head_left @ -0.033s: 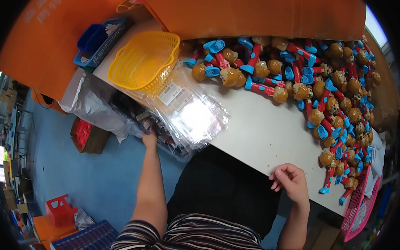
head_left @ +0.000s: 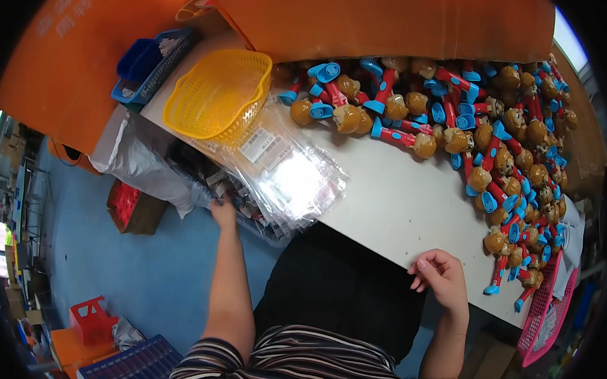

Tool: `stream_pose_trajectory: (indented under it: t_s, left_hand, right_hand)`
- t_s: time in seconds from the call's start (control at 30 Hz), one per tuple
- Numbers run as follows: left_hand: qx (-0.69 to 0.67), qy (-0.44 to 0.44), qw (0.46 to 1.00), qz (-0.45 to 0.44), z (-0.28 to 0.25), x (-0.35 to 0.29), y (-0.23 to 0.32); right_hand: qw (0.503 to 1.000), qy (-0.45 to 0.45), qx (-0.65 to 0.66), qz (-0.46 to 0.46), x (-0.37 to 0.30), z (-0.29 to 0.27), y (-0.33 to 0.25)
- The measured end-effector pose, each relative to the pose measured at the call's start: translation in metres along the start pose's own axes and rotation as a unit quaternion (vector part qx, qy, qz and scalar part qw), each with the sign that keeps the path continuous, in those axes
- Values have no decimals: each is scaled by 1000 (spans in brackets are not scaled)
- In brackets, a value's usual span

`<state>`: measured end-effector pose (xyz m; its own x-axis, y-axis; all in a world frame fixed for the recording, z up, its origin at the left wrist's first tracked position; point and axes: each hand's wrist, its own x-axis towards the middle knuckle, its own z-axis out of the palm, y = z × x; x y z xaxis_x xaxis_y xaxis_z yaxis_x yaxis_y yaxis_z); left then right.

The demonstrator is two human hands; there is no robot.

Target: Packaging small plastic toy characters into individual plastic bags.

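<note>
My left hand [head_left: 223,213] reaches down beside the table's left edge, at a clear-plastic-lined container of small dark packed items [head_left: 248,211]. Its fingertips are among those items, so I cannot make out whether they grip one. Over the table's front edge hovers my right hand [head_left: 442,278], fingers loosely curled and slightly apart, holding nothing. A stack of clear plastic bags [head_left: 294,179] with white labels lies on the table's left part, overhanging the container. Spread across the table's back and right is a heap of toy figures [head_left: 495,154] with brown heads, red bodies and blue feet.
A yellow basket [head_left: 215,121] sits behind the bags, with blue bins [head_left: 149,67] at the far left. Orange boards [head_left: 392,24] wall the back. A pink basket [head_left: 542,315] stands off the right edge; a carton with red contents [head_left: 133,209] is on the floor.
My left hand has shifted slightly left and nearer to me at the container. The right hand stays practically where it was.
</note>
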<state>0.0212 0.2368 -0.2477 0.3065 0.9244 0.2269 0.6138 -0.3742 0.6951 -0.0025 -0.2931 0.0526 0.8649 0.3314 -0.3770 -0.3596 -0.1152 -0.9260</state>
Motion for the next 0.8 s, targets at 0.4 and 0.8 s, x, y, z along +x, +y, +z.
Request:
stream_pose_trajectory:
  t_s: [0.4,0.8]
  left_hand:
    - [-117,-225,858,446,-146,-61,263]
    - [-250,-322,847,341,-155,-144,298]
  right_hand:
    - [998,22,33,39,3,-11,-6]
    - [997,36,73,-12,39,42,-13]
